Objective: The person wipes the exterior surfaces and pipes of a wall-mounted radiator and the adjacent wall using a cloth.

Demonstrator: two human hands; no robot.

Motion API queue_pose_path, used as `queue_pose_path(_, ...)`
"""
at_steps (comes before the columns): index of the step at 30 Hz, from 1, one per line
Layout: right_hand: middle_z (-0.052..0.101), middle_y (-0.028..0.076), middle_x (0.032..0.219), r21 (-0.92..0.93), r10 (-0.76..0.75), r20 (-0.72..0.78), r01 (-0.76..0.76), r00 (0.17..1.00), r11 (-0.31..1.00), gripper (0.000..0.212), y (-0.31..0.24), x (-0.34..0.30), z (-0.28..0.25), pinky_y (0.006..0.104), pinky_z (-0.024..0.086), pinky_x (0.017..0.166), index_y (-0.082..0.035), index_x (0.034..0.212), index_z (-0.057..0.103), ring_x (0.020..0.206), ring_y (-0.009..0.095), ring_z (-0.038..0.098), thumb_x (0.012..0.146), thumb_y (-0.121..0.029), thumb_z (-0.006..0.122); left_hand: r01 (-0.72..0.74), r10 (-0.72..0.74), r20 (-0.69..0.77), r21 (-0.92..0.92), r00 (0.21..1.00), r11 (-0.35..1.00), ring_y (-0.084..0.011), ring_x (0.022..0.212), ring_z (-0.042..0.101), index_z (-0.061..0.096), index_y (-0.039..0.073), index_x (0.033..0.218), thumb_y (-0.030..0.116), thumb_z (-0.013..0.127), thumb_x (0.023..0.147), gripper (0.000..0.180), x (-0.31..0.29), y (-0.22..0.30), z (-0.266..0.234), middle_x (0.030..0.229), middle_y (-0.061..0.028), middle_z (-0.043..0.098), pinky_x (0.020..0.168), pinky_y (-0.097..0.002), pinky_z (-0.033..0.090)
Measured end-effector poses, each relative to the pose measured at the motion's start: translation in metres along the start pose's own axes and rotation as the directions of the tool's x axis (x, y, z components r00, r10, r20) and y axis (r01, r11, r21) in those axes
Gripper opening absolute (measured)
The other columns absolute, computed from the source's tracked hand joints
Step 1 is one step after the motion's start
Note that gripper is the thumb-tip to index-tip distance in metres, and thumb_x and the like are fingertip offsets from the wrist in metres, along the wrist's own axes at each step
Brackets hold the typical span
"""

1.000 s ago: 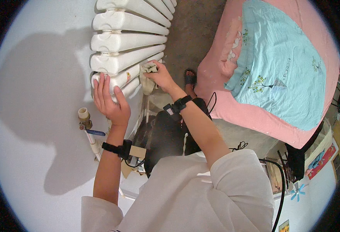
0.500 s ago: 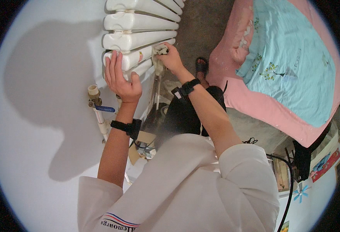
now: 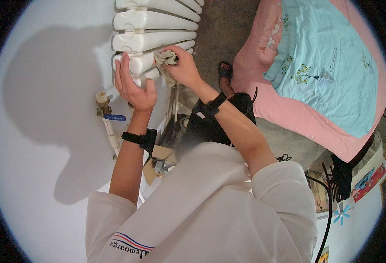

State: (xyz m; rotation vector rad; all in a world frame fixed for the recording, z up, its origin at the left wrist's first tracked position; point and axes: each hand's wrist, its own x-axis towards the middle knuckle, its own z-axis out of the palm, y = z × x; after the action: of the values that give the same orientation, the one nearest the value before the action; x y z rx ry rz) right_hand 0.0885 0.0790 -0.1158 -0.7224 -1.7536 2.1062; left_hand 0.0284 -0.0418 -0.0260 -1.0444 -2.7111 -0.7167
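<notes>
A white sectioned radiator [image 3: 155,40] stands against the wall at the upper left. My right hand [image 3: 184,69] grips a crumpled greyish cloth [image 3: 166,58] and presses it onto one of the nearest sections, about midway along it. Part of the cloth hangs down below my fingers. My left hand [image 3: 136,91] lies against the wall-side end of the same section, fingers stretched out and thumb apart, with nothing in it. Each wrist wears a black strap with a small box.
Below the radiator, a pipe [image 3: 110,131] with a blue-handled valve [image 3: 115,117] runs along the white wall [image 3: 39,184]. On the right is a bed with a pink sheet [image 3: 285,109] and a light-blue cover [image 3: 351,101]. An open cardboard box [image 3: 152,166] sits below my left forearm.
My right hand has slid the cloth left along the section, toward my left hand, covering the small sticker seen before. My left hand stays at the section's end. The whole view has shifted slightly.
</notes>
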Motion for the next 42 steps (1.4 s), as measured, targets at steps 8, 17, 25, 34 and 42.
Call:
queue_pose_path(8, 0.063, 0.015, 0.104, -0.007, -0.200, 0.019, 0.201, 0.980, 0.980, 0.042, -0.035, -0.020, 0.009, 0.0414, 0.048, 0.090, -0.006, 0.105, 0.066, 0.101, 0.038, 0.059, 0.064, 0.003, 0.070, -0.024, 0.021, -0.039, -0.070, 0.999, 0.997, -0.0459, 0.136, 0.042, 0.052, -0.003, 0.136, 0.041, 0.044, 0.097, 0.060, 0.000, -0.003, 0.003, 0.142, -0.0215, 0.055, 0.116, -0.0536, 0.026)
queue_pose_path(17, 0.063, 0.011, 0.108, 0.003, -0.369, 0.089, 0.370, 0.925, 0.929, 0.044, -0.043, -0.039, 0.020, 0.0420, 0.047, 0.094, -0.008, 0.102, 0.066, 0.105, 0.037, 0.057, 0.061, 0.009, 0.066, -0.053, 0.047, -0.074, -0.090, 0.996, 0.994, -0.0464, 0.134, 0.045, 0.055, -0.002, 0.133, 0.063, 0.029, 0.098, 0.078, -0.001, -0.006, 0.005, 0.139, -0.0216, 0.058, 0.114, -0.0519, 0.027)
queue_pose_path(25, 0.062, 0.013, 0.103, -0.023, -0.172, 0.084, 0.175, 0.981, 0.984, 0.044, -0.011, -0.022, 0.010, 0.0401, 0.048, 0.091, -0.006, 0.103, 0.067, 0.103, 0.036, 0.059, 0.062, 0.009, 0.066, -0.102, 0.101, -0.035, -0.027, 0.994, 0.994, -0.0468, 0.132, 0.047, 0.053, -0.006, 0.132, 0.050, 0.026, 0.103, 0.069, 0.003, -0.003, 0.002, 0.136, -0.0275, 0.057, 0.116, -0.0565, 0.026)
queue_pose_path(34, 0.062, 0.015, 0.103, -0.086, -0.065, 0.006, 0.065, 0.998, 0.994, 0.038, 0.019, -0.016, 0.009, 0.0398, 0.050, 0.088, -0.006, 0.101, 0.069, 0.098, 0.036, 0.062, 0.066, 0.009, 0.066, -0.131, 0.131, -0.034, 0.016, 0.991, 0.991, -0.0463, 0.132, 0.047, 0.052, -0.007, 0.132, 0.044, 0.023, 0.105, 0.065, 0.001, -0.002, 0.000, 0.137, -0.0265, 0.057, 0.117, -0.0543, 0.026)
queue_pose_path(42, 0.062, 0.013, 0.101, -0.040, -0.236, 0.072, 0.239, 0.969, 0.970, 0.044, -0.013, -0.023, 0.016, 0.0415, 0.050, 0.090, -0.008, 0.102, 0.067, 0.102, 0.037, 0.060, 0.061, 0.007, 0.068, -0.085, 0.084, -0.045, -0.022, 0.995, 0.996, -0.0458, 0.134, 0.045, 0.054, -0.006, 0.130, 0.044, 0.025, 0.105, 0.063, 0.001, -0.004, 0.002, 0.137, -0.0256, 0.057, 0.117, -0.0544, 0.026)
